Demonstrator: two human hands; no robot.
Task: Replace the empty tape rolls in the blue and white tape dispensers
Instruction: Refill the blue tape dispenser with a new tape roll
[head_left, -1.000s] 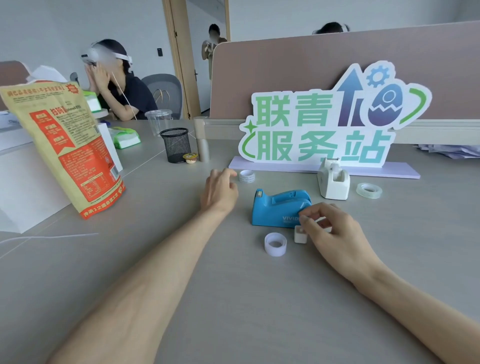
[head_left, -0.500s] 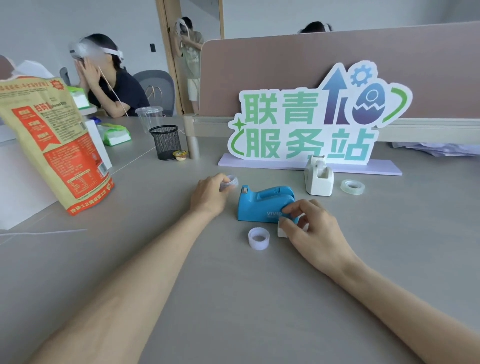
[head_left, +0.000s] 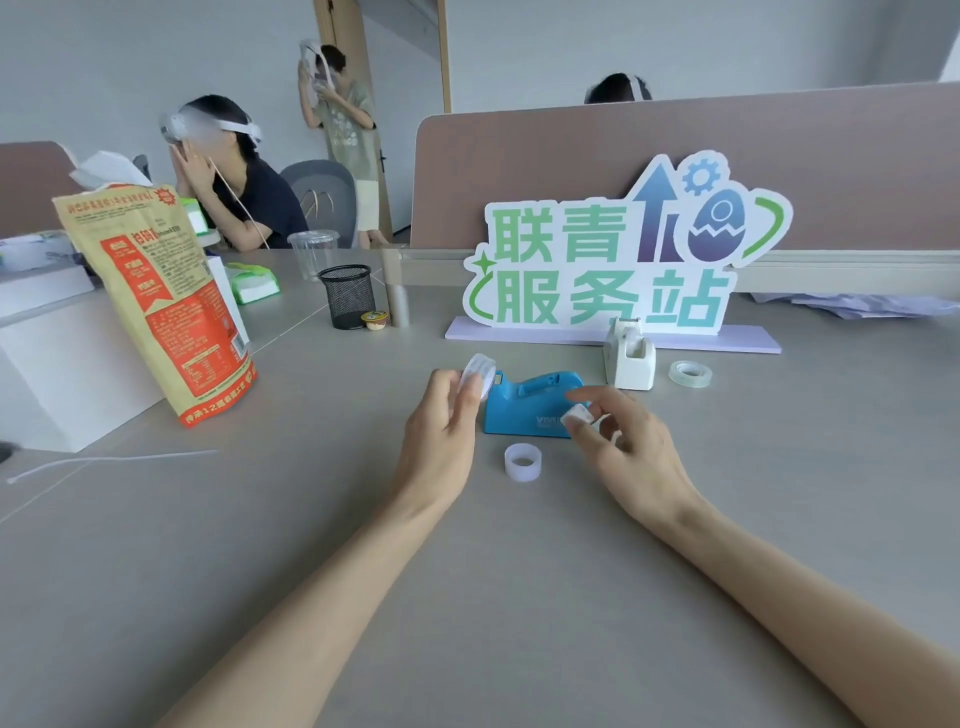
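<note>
The blue tape dispenser (head_left: 530, 402) sits on the grey table between my hands. My left hand (head_left: 444, 426) holds a clear tape roll (head_left: 478, 375) lifted just left of the dispenser. My right hand (head_left: 623, 447) pinches a small white spool core (head_left: 575, 415) in front of the dispenser's right end. An empty whitish roll (head_left: 522, 461) stands on the table in front of the dispenser. The white tape dispenser (head_left: 629, 356) stands behind and to the right, with another clear tape roll (head_left: 690, 373) lying beside it.
A lettered sign on a lilac base (head_left: 613, 260) stands behind the dispensers. A brown and red bag (head_left: 156, 306) stands at the left, with a black mesh cup (head_left: 347, 296) and a small capsule (head_left: 375, 319) beyond. People sit and stand in the background.
My left hand picked the clear tape roll off the table behind the blue dispenser and raised it. My right hand lifted the white spool core off the table.
</note>
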